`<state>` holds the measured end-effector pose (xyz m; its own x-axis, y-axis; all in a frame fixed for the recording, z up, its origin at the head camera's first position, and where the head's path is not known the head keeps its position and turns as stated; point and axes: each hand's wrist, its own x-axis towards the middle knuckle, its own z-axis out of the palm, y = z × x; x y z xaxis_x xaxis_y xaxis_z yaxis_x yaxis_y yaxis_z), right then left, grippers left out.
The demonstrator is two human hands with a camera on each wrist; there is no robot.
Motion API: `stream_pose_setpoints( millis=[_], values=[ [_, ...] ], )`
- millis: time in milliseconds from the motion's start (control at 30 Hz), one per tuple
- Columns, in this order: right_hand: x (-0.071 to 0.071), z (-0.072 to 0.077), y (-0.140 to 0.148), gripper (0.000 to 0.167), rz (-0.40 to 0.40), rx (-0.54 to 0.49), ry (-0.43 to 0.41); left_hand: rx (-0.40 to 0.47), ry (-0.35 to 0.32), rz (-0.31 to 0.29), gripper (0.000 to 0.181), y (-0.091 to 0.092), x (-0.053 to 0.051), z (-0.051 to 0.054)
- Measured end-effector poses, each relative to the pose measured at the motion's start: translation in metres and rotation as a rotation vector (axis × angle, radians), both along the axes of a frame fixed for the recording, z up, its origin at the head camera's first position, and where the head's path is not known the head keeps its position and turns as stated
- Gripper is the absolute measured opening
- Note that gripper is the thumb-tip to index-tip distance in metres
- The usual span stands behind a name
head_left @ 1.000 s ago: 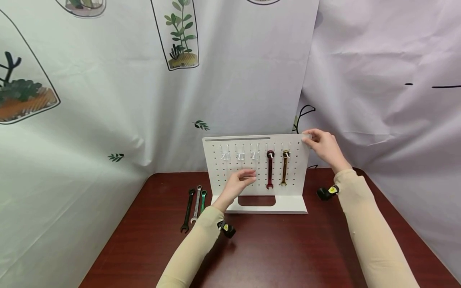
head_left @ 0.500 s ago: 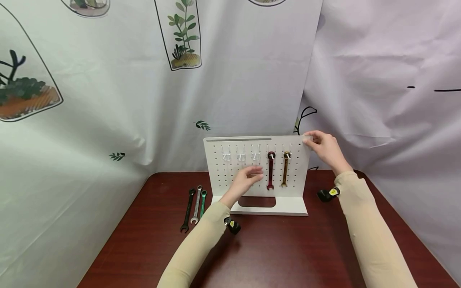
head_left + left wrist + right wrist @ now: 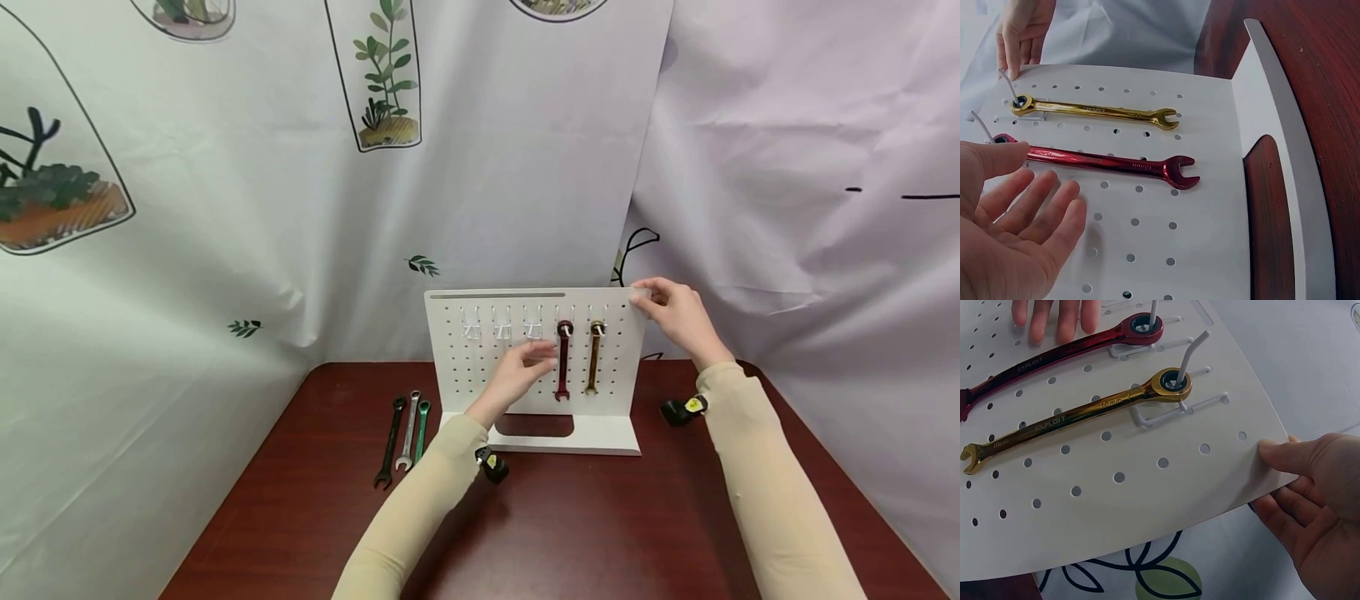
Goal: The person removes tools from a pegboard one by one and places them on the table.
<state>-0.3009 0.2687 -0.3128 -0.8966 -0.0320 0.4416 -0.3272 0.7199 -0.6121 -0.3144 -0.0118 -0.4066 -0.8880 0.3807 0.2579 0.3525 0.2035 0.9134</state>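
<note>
A white pegboard stand (image 3: pixel 618 421) stands upright at the back of the table. From its hooks hang a red combination wrench (image 3: pixel 563 362) and, right of it, a gold one (image 3: pixel 594 362), ring ends up. My left hand (image 3: pixel 517 372) hovers before the board just left of the red wrench, fingers loosely bent and holding nothing. In the left wrist view its thumb (image 3: pixel 999 157) overlaps the red wrench's upper end; contact cannot be told. My right hand (image 3: pixel 678 317) pinches the board's upper right corner, thumb in front (image 3: pixel 1291 456) and fingers behind.
Left of the stand, a black wrench (image 3: pixel 390 442), a silver wrench (image 3: pixel 408 433) and a green wrench (image 3: pixel 422 425) lie on the dark red table (image 3: pixel 600 533); the left sleeve partly covers the green one. Three white hooks (image 3: pixel 502 325) left of the red wrench hold nothing. Patterned cloth hangs behind.
My left hand has moved right and slightly up across the board, closer to the red wrench. My right hand keeps its grip on the corner. The view has shifted slightly.
</note>
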Motion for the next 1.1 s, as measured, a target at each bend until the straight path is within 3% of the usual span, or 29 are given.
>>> stream_pose_setpoints(
  millis=[367,667,833,1100],
  values=[
    [0.0,0.0,0.001,0.036,-0.012,0.012,0.019,-0.051,0.017,0.024,0.037,0.01,-0.001,0.004],
    [0.0,0.0,0.001,0.038,-0.003,0.002,0.005,-0.089,0.031,0.042,0.035,0.019,0.0,-0.003],
    [0.001,-0.001,0.001,0.038,-0.006,-0.001,0.0,-0.033,0.018,0.05,0.033,0.025,0.001,-0.011],
    [0.001,0.0,0.001,0.039,0.003,-0.001,-0.007,0.089,-0.033,0.116,0.028,0.03,0.002,-0.017]
  ],
)
